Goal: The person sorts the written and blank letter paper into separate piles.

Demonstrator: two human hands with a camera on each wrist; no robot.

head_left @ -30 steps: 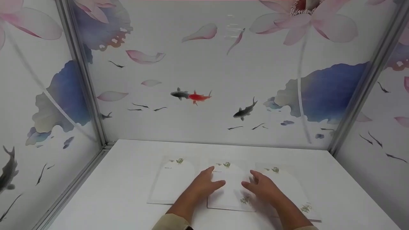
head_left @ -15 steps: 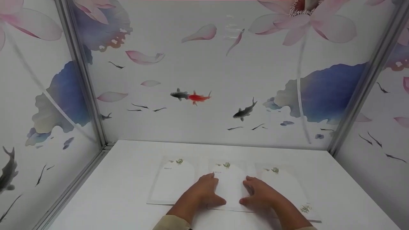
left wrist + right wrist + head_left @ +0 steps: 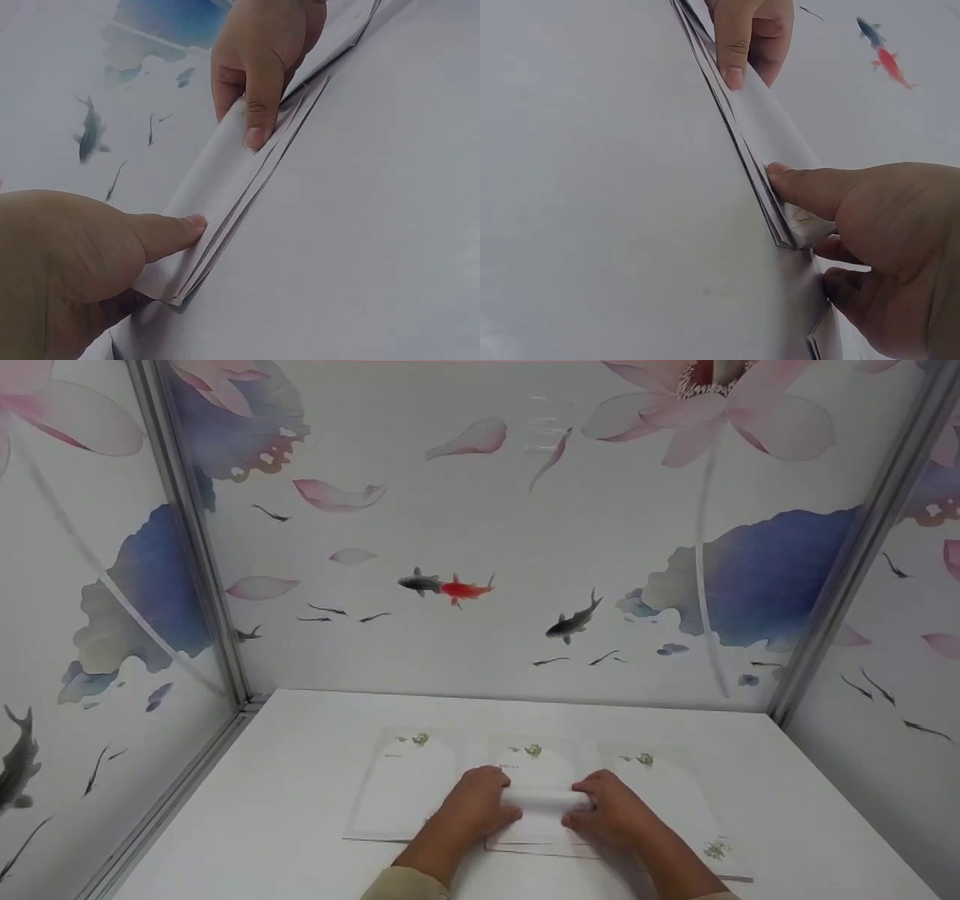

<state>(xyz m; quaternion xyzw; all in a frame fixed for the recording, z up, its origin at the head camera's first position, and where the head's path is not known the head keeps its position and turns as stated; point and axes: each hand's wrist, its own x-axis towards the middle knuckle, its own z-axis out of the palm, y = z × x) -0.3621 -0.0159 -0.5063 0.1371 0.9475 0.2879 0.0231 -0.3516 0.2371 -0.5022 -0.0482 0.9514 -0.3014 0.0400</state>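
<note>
A sheet of printed paper (image 3: 544, 800) lies on the middle stack, its near edge curled up and over into a fold. My left hand (image 3: 474, 801) pinches the fold at its left end, thumb on top. At the right end my right hand (image 3: 613, 808) pinches it the same way. In the left wrist view, the folded sheet (image 3: 214, 180) shows its plain side, with edges of more sheets beneath. A small printed ornament shows by the right thumb (image 3: 787, 180). The fingers under the fold are partly hidden. Green decoration and small text mark the stack's far end.
On the left lies another paper stack (image 3: 409, 791), partly behind my left forearm. A third stack (image 3: 679, 802) lies to the right, partly covered by my right arm. The white table (image 3: 247, 810) ends at a back panel (image 3: 480, 660) painted with fish and lotus.
Both hands have come down to the middle stack's sides and drawn toward its near end. The top sheet's near edge, flat a second ago, is now lifted and bent over between them.
</note>
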